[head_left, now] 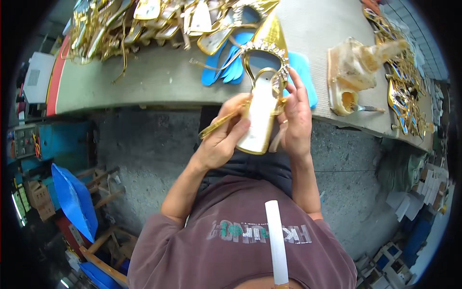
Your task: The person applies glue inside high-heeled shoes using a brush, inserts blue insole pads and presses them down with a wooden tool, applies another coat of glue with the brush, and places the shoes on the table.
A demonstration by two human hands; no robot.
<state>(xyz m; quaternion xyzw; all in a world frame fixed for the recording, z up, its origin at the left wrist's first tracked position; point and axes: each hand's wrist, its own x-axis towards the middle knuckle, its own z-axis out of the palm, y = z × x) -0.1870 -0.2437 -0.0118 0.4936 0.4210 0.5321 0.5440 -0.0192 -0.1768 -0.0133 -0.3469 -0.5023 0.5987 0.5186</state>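
A gold pointed shoe (262, 41) with a band of clear stones and a white inner sole is held over the table's near edge, its toe facing away from me. My left hand (222, 135) grips the shoe's left side near the heel, thumb on the white sole, with a gold strap sticking out by the fingers. On the opposite side, my right hand (296, 115) holds the shoe's edge, its fingers reaching up toward the stones. A pale strap end hangs below that hand. Just beyond the shoe lie blue sole-shaped pieces (226, 65) and a light-blue pad (303, 77).
A heap of gold shoes (163, 19) covers the table's far left. At right stand a glue-crusted container (353, 65) and a brush (370, 109), with more gold shoes (402, 96) along the edge. A blue seat (74, 200) is at lower left.
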